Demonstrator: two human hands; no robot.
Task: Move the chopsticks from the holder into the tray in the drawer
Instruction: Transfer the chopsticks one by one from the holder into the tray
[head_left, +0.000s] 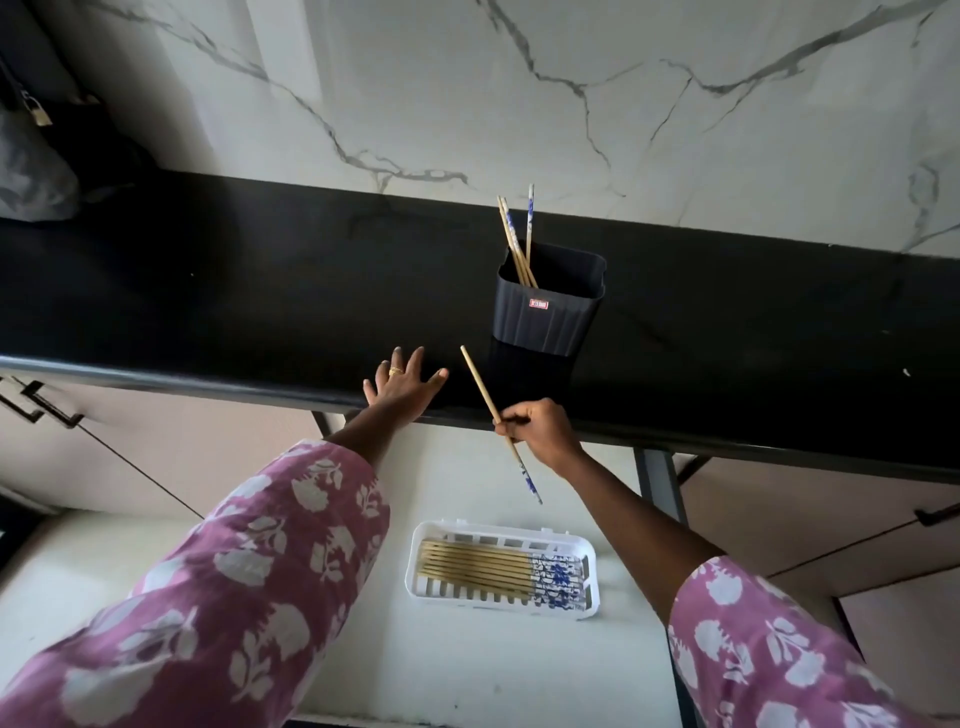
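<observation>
A dark ribbed holder stands on the black counter, with a few wooden chopsticks with blue-and-white ends leaning inside it. My right hand is shut on one chopstick, held at a slant over the counter's front edge, patterned end pointing down. Below, in the open drawer, a white slotted tray holds several chopsticks lying side by side. My left hand rests flat with fingers spread on the counter edge, left of the holder.
The black counter runs across the view under a white marble wall. A dark bag sits at the far left. The pale drawer floor lies under the tray. Cabinet fronts with dark handles flank the drawer.
</observation>
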